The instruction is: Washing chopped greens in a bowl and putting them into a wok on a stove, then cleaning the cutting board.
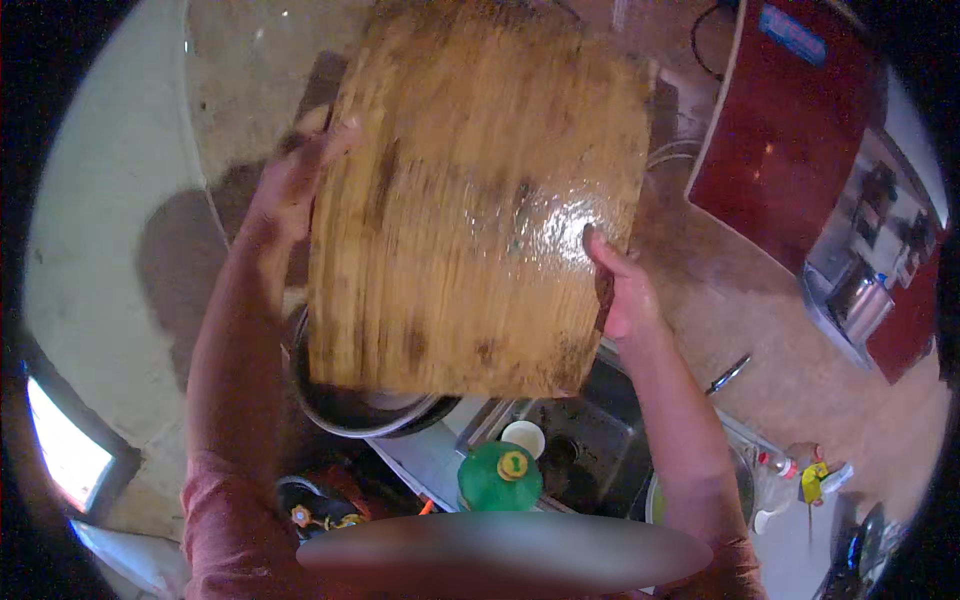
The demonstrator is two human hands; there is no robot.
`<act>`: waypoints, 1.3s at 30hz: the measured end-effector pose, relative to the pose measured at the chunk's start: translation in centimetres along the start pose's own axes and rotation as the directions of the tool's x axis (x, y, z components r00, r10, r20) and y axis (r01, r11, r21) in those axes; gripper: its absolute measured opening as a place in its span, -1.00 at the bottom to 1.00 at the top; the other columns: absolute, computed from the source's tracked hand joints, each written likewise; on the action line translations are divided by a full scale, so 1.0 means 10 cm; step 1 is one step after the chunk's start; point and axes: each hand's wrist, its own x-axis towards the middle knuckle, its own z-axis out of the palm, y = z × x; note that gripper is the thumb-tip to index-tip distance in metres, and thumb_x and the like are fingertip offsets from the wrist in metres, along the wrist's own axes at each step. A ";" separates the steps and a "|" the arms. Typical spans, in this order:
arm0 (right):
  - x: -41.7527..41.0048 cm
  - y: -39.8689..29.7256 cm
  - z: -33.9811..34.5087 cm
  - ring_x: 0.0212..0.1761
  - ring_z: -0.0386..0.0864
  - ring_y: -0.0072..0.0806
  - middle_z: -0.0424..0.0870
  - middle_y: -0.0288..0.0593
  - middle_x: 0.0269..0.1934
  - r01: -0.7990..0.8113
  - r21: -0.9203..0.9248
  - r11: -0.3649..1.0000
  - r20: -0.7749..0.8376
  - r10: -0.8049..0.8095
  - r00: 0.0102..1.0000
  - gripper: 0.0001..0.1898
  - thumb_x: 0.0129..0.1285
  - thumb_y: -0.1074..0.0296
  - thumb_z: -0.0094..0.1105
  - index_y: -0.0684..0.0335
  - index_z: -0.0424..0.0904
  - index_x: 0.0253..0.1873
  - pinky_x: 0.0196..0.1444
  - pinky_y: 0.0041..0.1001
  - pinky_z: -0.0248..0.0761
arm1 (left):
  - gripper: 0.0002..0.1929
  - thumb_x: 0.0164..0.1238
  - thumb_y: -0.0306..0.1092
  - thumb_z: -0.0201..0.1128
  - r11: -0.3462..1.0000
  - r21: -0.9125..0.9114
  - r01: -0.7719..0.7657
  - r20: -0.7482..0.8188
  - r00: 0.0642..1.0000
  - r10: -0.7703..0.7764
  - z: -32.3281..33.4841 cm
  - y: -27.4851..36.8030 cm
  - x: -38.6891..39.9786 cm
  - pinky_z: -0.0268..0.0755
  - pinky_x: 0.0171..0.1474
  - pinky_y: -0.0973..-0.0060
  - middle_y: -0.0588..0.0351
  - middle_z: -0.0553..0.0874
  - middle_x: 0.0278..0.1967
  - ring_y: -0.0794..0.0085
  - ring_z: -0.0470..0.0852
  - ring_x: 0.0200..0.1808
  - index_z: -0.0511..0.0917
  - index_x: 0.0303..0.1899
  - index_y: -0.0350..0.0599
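A broad wooden board (450,247), probably a cutting board, is held up before me with its flat face towards me. Its surface carries dark stains, and a wet patch shines on the right side. My left hand (300,169) grips the left edge, with most of its fingers hidden behind the wood. Lower on the opposite edge, my right hand (626,289) has its thumb pressed on the wet face. Below the board lies a dark sink basin (611,431), partly covered by it.
A large round pan (360,416) sits at the lower left. Beside the sink stand a green container (487,480) with a yellow cap and a white cup (523,435). A metal faucet (729,375) juts from the wall. A dark red cabinet (795,127) hangs at the upper right.
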 end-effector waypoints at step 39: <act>2.47 -0.22 -0.71 0.07 0.48 -0.25 0.54 -0.15 0.03 0.233 -0.312 0.921 -0.535 -0.373 0.758 -0.44 0.10 0.24 0.36 0.26 0.40 0.18 0.11 -0.21 0.37 | -0.71 0.18 -0.49 0.30 0.998 0.056 -0.007 0.434 0.901 -0.018 -0.54 -1.52 -1.31 0.40 -0.10 0.41 0.07 0.57 -0.18 0.39 0.56 -0.13 0.45 -0.07 -0.18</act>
